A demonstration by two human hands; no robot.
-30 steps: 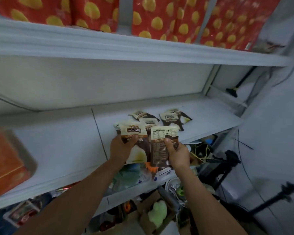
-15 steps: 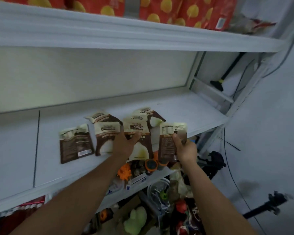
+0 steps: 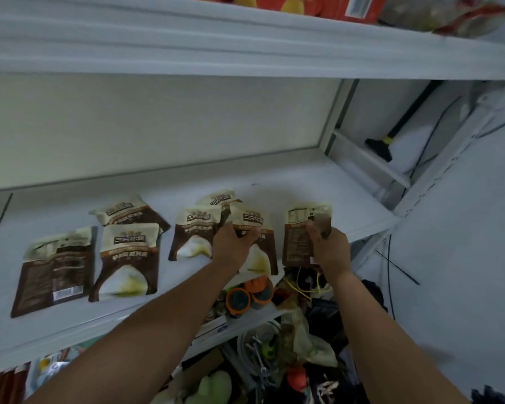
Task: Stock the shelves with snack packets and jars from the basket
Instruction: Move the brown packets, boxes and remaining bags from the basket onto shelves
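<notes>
Lay both flat, back from the shelf (image 3: 347, 196) edge, with left hand (image 3: 233, 243) pinching front-up packet (image 3: 260, 259), right hand (image 3: 331, 250) gripping back-up packet (image 3: 297, 243)

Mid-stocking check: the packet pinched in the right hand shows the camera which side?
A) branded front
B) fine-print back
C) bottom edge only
B: the back-facing packet in the right hand shows fine print, not the bold brand name seen on the front-facing packet that the left hand holds.
</notes>
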